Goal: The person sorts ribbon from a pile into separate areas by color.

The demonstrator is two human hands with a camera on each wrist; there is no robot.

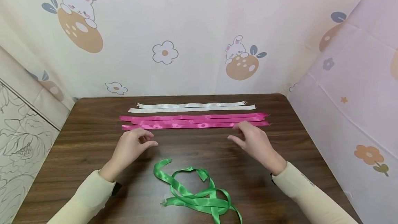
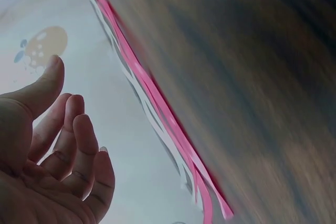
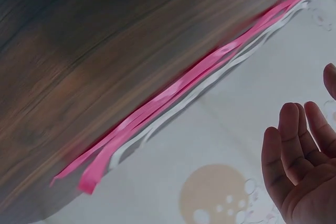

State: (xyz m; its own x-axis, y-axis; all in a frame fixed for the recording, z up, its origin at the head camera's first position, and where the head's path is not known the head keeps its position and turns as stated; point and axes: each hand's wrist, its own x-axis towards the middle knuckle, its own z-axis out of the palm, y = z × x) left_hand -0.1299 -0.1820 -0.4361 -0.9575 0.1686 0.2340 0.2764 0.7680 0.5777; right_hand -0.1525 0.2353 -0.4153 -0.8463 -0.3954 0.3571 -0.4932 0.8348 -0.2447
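Observation:
My left hand (image 1: pixel 132 144) hovers near the left ends of the pink ribbons (image 1: pixel 186 124), its fingers loosely bent and holding nothing. On the other side my right hand (image 1: pixel 253 142) is raised by their right ends, also holding nothing. Several pink strips lie straight and side by side across the table. Behind them two white ribbons (image 1: pixel 192 109) run parallel. Closer to me, green ribbons (image 1: pixel 199 201) lie in a loose, looped tangle between the forearms. Both wrist views show relaxed fingers apart from the pink and white strips.
The brown wooden table (image 1: pixel 93 120) backs onto a pale curtain (image 1: pixel 199 16) printed with rabbits and flowers. Another printed curtain (image 1: pixel 351 78) hangs along the right side. At the left edge is a white cloth with line-drawn flowers (image 1: pixel 21 148).

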